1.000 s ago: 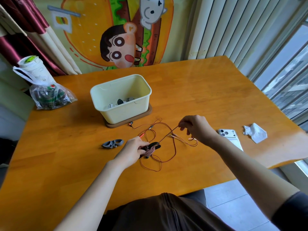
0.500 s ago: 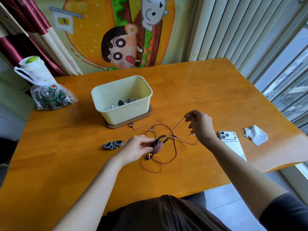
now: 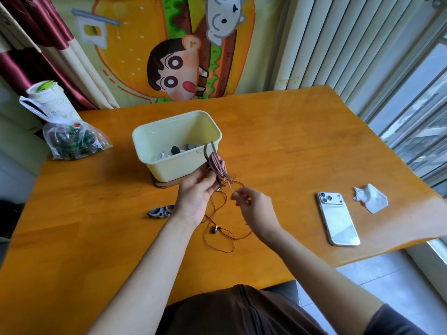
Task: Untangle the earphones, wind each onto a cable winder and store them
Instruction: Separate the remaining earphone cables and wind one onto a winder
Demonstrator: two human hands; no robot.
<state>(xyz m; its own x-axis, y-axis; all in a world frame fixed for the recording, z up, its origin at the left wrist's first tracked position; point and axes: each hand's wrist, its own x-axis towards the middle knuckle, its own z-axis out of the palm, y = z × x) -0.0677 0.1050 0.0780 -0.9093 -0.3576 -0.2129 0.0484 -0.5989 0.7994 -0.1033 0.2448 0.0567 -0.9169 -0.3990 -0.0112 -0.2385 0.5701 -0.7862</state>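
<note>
My left hand [image 3: 196, 197] holds a dark cable winder [image 3: 217, 165] raised above the table, in front of the cream box [image 3: 167, 163]. Reddish-brown earphone cable is wound thickly round the winder's middle. My right hand [image 3: 254, 207] pinches the loose cable just below the winder. The rest of the cable loops on the table under both hands, with one earbud [image 3: 215, 228] lying there. A second, grey winder [image 3: 160, 211] lies bare on the table to the left of my left wrist.
The cream box stands on a brown lid and holds several small items. A white phone [image 3: 338, 220] and a crumpled tissue [image 3: 370, 197] lie at the right. A plastic bag [image 3: 70, 141] and a cup [image 3: 47, 97] sit at the far left corner.
My left hand lifted the winder off the table and turned it upright. My right hand came in closer to the winder with the cable. More cable sits on the winder; less lies loose.
</note>
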